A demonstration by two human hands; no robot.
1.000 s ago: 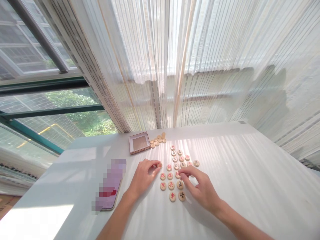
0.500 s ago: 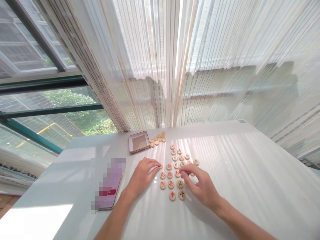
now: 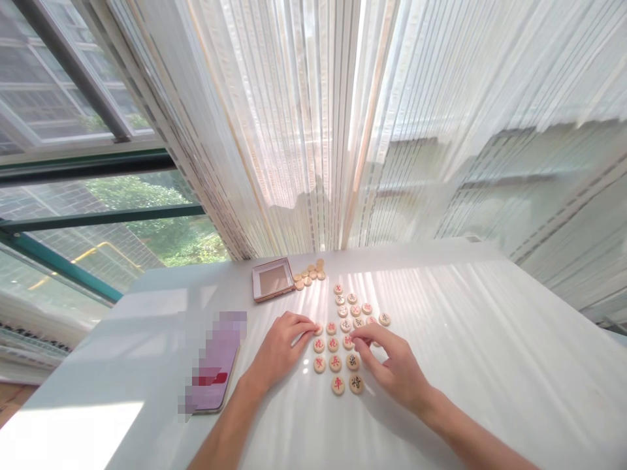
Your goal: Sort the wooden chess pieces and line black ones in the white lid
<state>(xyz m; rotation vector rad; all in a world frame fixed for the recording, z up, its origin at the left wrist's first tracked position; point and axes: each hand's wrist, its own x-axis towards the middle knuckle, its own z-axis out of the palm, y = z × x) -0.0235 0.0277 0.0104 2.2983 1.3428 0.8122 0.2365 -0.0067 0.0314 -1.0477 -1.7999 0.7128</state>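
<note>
Round wooden Chinese chess pieces [image 3: 335,363] with red or black characters lie face up in rough rows on the white table. My left hand [image 3: 284,344] is at the left of the rows, its fingertips closed on the edge of one chess piece [image 3: 319,329], which is partly covered. From the right, my right hand [image 3: 392,362] reaches over the rows with thumb and forefinger close together. Those fingertips are at the edge of a red-marked piece [image 3: 347,342]; whether anything is between them is hidden. Pieces beneath this hand are partly covered.
A shallow open box [image 3: 272,279] stands at the back, with a cluster of plain-looking wooden pieces [image 3: 312,273] beside it. A phone [image 3: 215,378], partly pixelated, lies left of my left arm. Striped sheer curtains [image 3: 304,130] hang behind the table [image 3: 490,365], with a window at left.
My left fingertips have moved slightly right and down, bringing the chess piece closer to the row beside it. My right hand has stayed nearly in place. The curtain has shifted a little.
</note>
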